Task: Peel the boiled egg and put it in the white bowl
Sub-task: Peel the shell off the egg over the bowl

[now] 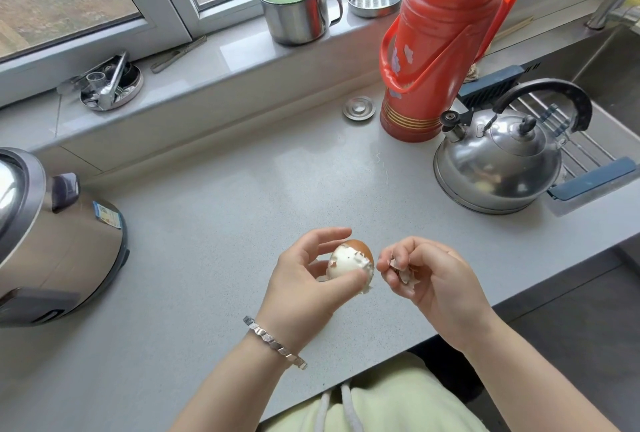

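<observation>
My left hand [304,279] holds a boiled egg [349,260] above the grey counter, thumb below and fingers curled over the top. The egg is partly bare and white; brown shell still covers its far right end. My right hand [426,276] sits just right of the egg, fingers curled round several shell pieces [401,270], fingertips close to the egg. No white bowl is in view.
A red thermos [440,44] and a steel kettle [498,161] stand at the right, beside a sink rack [588,154]. A rice cooker [52,231] sits at the left edge. A steel mug [298,6] and small dishes line the windowsill. The counter edge runs near my body.
</observation>
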`<state>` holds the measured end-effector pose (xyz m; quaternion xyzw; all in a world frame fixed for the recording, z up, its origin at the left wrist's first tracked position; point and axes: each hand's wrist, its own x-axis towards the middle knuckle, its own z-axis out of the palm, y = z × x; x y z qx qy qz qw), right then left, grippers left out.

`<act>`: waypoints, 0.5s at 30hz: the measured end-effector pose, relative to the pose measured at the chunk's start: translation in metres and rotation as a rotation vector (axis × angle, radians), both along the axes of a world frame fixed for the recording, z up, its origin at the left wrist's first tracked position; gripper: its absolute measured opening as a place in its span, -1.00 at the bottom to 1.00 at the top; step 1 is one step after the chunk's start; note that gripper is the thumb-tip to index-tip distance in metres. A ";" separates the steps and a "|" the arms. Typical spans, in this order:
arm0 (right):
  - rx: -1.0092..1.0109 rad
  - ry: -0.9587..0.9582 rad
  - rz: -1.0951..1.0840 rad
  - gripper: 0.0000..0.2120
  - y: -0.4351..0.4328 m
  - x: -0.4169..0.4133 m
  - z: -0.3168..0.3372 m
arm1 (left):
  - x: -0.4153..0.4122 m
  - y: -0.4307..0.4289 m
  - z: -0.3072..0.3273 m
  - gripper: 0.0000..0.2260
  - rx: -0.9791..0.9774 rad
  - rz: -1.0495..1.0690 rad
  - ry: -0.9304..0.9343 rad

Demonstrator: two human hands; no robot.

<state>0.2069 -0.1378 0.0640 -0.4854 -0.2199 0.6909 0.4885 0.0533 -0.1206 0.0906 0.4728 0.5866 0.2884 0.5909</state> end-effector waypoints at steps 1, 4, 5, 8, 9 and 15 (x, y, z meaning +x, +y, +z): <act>0.007 -0.011 0.012 -0.61 0.000 0.000 0.000 | 0.000 -0.001 0.000 -0.64 0.009 -0.001 0.008; 0.054 -0.056 0.070 -0.82 0.000 -0.001 0.002 | 0.001 -0.002 0.002 -0.67 0.042 -0.005 0.023; 0.066 -0.062 0.073 -0.83 0.000 -0.001 0.002 | 0.001 -0.002 0.002 -0.67 0.052 -0.006 0.031; 0.069 -0.046 0.056 -0.84 0.000 0.000 0.001 | 0.001 -0.003 0.003 -0.67 0.080 -0.006 0.057; 0.073 -0.050 0.051 -0.83 -0.001 0.000 0.001 | 0.001 -0.004 0.004 -0.66 0.091 -0.006 0.068; 0.098 -0.276 0.046 -0.68 -0.002 -0.009 0.006 | 0.005 -0.007 0.005 -0.66 0.281 -0.066 0.238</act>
